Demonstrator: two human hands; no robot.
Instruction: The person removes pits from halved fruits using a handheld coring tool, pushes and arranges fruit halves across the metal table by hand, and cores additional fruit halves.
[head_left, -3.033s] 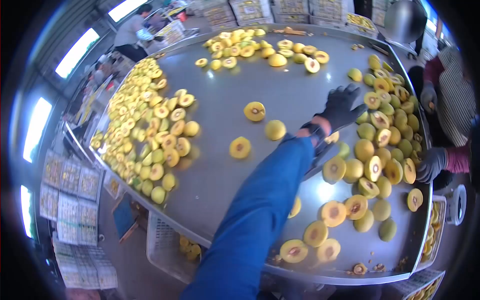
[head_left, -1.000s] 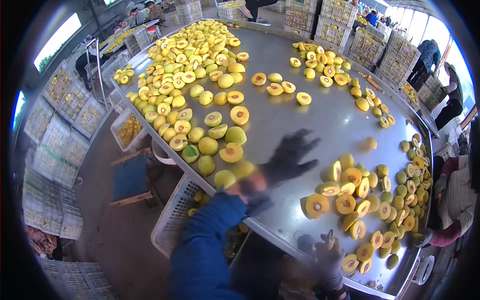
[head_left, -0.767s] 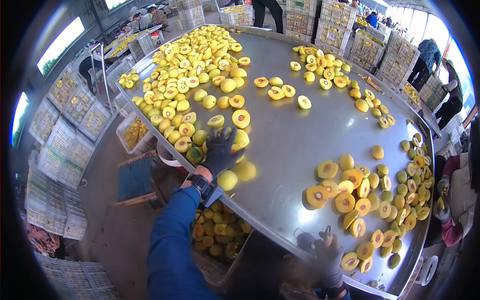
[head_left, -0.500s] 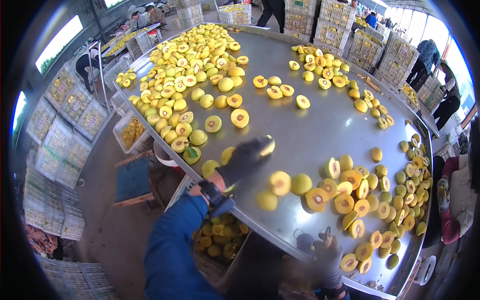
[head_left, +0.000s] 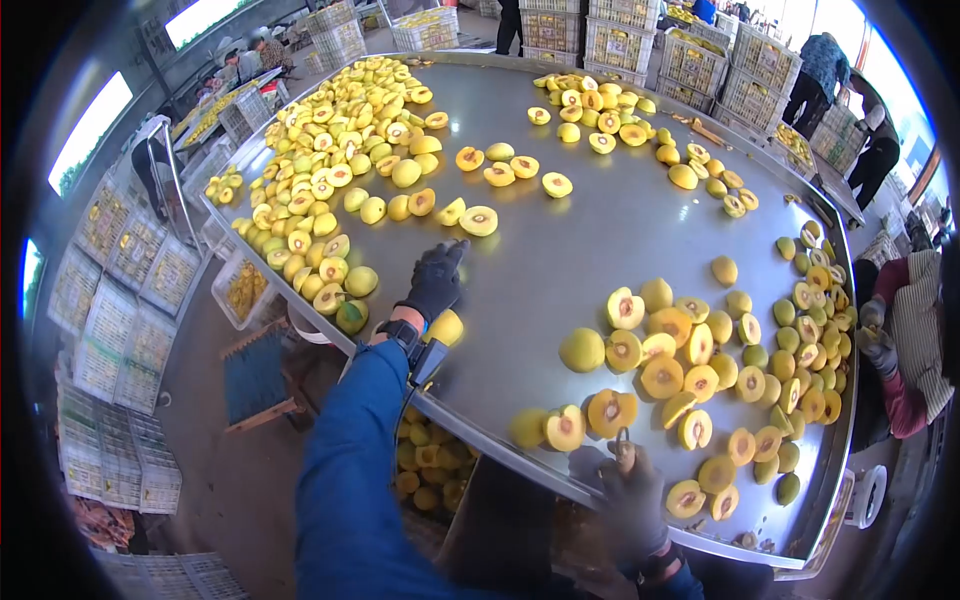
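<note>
My left hand (head_left: 437, 278), in a dark glove, reaches over the metal table (head_left: 520, 290) with its fingers stretched out and nothing visible in them. Just beyond its fingertips lies a cut yellow stone fruit half (head_left: 478, 221), cut face up. A yellow fruit (head_left: 445, 328) rests beside my left wrist. At the near edge my right hand (head_left: 635, 500), gloved and blurred, is closed around a small tool with a looped metal tip (head_left: 624, 437). Close to that tip are a fruit half with a brown centre (head_left: 612, 412) and another half (head_left: 565, 428).
A large heap of fruit halves (head_left: 340, 140) covers the far left, and more fruit (head_left: 700, 350) spreads along the right. Crates of fruit (head_left: 430, 465) stand under the near edge. Stacked crates (head_left: 615, 45) rise behind. A co-worker's gloved hands (head_left: 878, 340) are at the right side.
My left hand has let go of a fruit half, now lying in front of it, and drawn back leftward. Two fruit pieces now lie closer to my right hand. The view has shifted slightly.
</note>
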